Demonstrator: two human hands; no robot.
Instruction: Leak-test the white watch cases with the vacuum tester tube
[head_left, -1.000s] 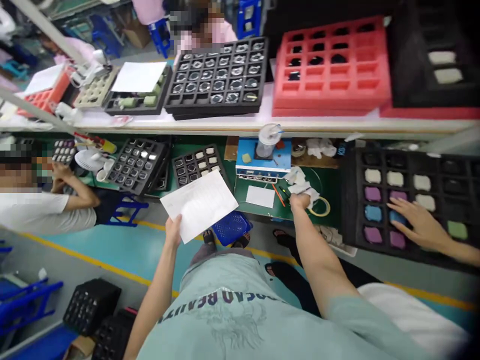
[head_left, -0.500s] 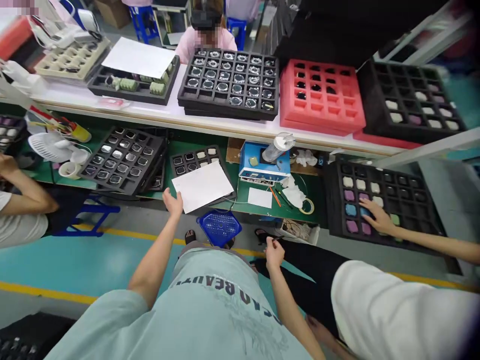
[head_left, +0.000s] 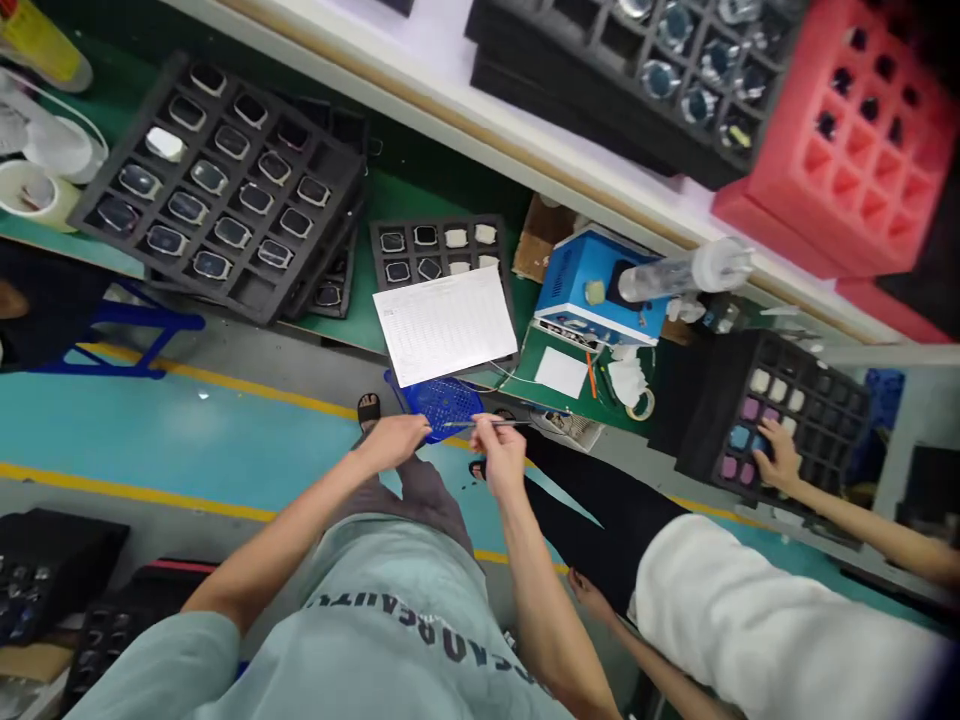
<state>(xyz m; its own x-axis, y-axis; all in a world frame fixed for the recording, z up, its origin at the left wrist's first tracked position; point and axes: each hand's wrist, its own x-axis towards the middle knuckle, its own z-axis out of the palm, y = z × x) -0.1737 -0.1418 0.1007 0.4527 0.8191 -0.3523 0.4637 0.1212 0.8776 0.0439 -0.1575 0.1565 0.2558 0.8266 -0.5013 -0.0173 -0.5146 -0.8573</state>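
Note:
My right hand point(head_left: 501, 458) grips a slim pen point(head_left: 459, 425), which lies level and points to the left in front of my body. Close to the pen's left end, a small gap away, my left hand point(head_left: 399, 442) has its fingers closed; what they hold, if anything, is too small to make out. Beyond both hands a printed paper sheet point(head_left: 448, 325) lies across a black foam tray point(head_left: 441, 235) at the bench's front edge. Several watch-like pieces, some dark and some whitish, show in the tray's uncovered compartments.
Stacked foam trays point(head_left: 247, 285) of watch-like pieces stand to the left. On the right are a blue machine point(head_left: 581, 265), a tape roll point(head_left: 642, 405) and a small white paper point(head_left: 561, 372). A blue stool point(head_left: 442, 400) is below. A co-worker's hand point(head_left: 780, 455) touches another tray.
My left hand has left the paper sheet's edge, closed, and moved down and right towards my right hand. My right hand has shifted slightly left and up with the pen. The view has tilted down.

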